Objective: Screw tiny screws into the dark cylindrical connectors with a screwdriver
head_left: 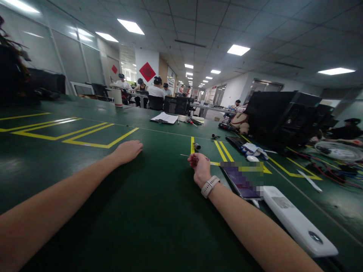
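Note:
My left hand (129, 152) rests palm down at the green tabletop (159, 211), its fingers stretched toward the right and nothing seen in them. Closed around a thin pointed metal tool (185, 155), my right hand (200, 168) is to the right of the middle, with a light watch strap on its wrist. The tool's tip points left; most of its body is hidden by the fingers, so its exact kind is unclear. Just beyond that hand lies a small metal cylindrical part (197, 146), and a similar part (214, 136) lies farther back.
Right of my right arm are a phone (241, 181) and a white power bank (297, 219). Behind them lie a white mouse (252, 159), a black computer case (279, 117) and loose cables. Papers (165, 118) and a cup (117, 97) stand farther back; people sit beyond.

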A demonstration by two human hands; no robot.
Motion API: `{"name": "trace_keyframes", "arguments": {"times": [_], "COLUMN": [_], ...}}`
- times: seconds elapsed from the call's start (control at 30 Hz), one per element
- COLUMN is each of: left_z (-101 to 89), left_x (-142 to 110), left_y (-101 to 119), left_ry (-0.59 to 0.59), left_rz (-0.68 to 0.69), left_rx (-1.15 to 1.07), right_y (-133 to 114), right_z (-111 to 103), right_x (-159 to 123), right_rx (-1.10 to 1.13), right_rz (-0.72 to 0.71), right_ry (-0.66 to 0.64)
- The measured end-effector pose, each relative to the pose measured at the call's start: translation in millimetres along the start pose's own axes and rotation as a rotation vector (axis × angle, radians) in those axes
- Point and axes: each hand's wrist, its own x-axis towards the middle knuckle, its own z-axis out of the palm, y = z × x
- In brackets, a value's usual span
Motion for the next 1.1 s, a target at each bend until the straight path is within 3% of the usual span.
{"name": "trace_keyframes", "arguments": {"times": [0.2,0.37,0.53,0.7,0.83,1.1], "left_z": [5.1,9.1,10.0,2.0,-3.7,-0.7], "left_x": [-8.7,-8.8,-9.2,-14.1,-15.8,-14.3], "left_y": [-36.1,-38.7,-37.1,-24.9,-14.5,-16.0], "left_ry": [-0.006,-0.003,0.033,0.195,0.323,0.360], "left_rz": [-0.097,-0.115,-0.129,-0.174,-0.080,-0.048], "left_rx": [0.029,0.055,0.096,0.164,0.213,0.284], "right_y": [1.0,-0.1,-10.7,-25.8,-29.5,-5.2], "right_z": [-0.4,2.5,8.2,6.9,-1.2,-9.9], "right_x": [-0.8,-4.7,1.0,34.8,70.6,115.6], "right_rx": [-0.031,-0.074,-0.160,-0.305,-0.496,-0.860], "right_rz": [-0.022,-0.077,-0.223,-0.347,-0.369,-0.253], "right_ry": [-0.021,-0.024,0.037,0.150,0.223,-0.007]}}
